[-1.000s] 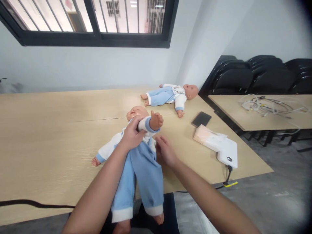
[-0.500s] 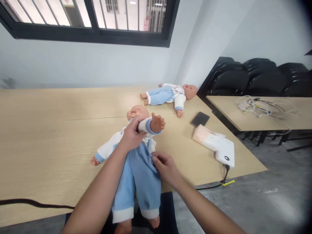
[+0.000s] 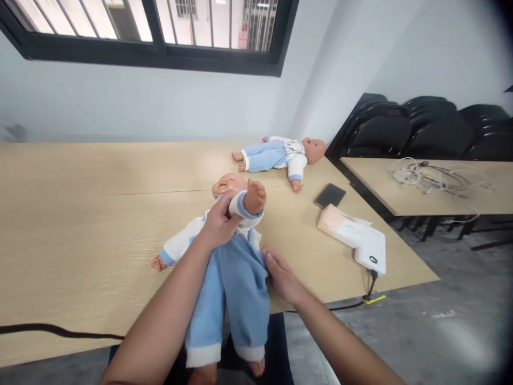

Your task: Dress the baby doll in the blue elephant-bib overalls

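The nearer doll (image 3: 236,259) is probably handling light, left hand (image 3: 219,220) gripping its sleeve (image 3: 240,206), likely a sound hold, right hand (image 3: 282,275) touching soft trousers (image 3: 246,302), grip unclear.

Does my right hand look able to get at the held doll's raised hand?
Probably yes: the doll's raised hand pokes out uncovered past your left hand; your right hand is at the trousers.

The left grip (image 3: 219,220) is curled closed, left forearm (image 3: 164,313) extending diagonally forward. The right grip (image 3: 282,275) sits lower, right forearm (image 3: 340,334) angled inward.
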A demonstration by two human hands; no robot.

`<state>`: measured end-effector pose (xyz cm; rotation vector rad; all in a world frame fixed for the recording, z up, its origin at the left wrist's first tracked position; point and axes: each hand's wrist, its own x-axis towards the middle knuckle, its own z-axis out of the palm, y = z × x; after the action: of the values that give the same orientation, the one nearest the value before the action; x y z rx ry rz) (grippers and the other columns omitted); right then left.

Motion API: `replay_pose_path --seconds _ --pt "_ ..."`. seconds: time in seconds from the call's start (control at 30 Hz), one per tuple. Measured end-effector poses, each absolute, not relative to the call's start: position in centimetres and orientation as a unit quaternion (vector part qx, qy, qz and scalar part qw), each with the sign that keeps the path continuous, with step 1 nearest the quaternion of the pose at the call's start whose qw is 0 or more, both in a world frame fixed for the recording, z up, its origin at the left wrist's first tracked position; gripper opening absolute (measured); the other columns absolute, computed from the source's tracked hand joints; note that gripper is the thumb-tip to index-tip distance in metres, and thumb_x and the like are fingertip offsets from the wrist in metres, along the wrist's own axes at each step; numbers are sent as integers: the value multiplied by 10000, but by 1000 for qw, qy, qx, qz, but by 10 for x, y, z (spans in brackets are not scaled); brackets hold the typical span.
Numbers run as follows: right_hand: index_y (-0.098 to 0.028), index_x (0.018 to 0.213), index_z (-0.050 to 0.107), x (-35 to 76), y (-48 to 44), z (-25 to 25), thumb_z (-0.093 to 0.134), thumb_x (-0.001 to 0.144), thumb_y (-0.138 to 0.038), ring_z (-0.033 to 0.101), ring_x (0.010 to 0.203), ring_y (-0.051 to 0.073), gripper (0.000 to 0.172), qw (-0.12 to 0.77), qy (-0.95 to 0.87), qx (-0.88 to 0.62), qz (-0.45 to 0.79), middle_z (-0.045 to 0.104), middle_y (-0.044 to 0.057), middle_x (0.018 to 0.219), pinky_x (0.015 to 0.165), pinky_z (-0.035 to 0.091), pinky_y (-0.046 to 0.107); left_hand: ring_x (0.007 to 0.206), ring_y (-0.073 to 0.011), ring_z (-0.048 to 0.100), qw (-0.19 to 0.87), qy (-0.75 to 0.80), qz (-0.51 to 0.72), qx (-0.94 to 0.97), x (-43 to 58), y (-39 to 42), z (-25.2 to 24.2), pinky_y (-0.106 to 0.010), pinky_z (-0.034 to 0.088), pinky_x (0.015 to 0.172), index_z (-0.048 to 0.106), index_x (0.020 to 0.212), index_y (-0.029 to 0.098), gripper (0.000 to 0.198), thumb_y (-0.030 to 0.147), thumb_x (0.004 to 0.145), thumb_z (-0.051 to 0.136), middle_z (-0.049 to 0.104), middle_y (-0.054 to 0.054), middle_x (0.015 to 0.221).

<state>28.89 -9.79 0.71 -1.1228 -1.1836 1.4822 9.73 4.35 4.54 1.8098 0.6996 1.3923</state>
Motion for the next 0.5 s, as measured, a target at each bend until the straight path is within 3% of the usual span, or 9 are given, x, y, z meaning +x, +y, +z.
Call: replay_pose_path --seconds 0.17,0.23,0.3,0.5 --pt "-211 809 607 315 -76 32 573 956 -325 522 840 206 189 292 -745 -391 455 597 32 849 808 430 343 1067 -268 673 412 274 536 684 99 40 44 -409 539 964 626 1270 199 503 548 912 685 700 -109 1189" --pt "-214 795 622 319 -70 33 553 930 -222 542 850 213 151 260 -794 -378 399 630 40 857 837 444 359 1122 -276 666 423 262 539 679 99 40 45 -416 523 1009 622 1298 195 514 535 918 683 697 -115 1232" --pt "-219 820 645 318 -65 28 520 931 -190 575 875 220 170 278 -792 -392 376 669 48 881 867 461 375 1158 -275 657 423 258 548 674 99 39 46 -412 515 1032 617 1319 189 528 530 921 683 696 -116 1263" --pt "-224 1001 665 297 -52 2 529 946 -295 672 932 225 163 447 -594 -515 427 744 53 990 858 518 365 1115 -253 684 449 248 546 663 101 35 51 -380 546 988 655 1261 174 487 524 925 685 735 -102 1198"
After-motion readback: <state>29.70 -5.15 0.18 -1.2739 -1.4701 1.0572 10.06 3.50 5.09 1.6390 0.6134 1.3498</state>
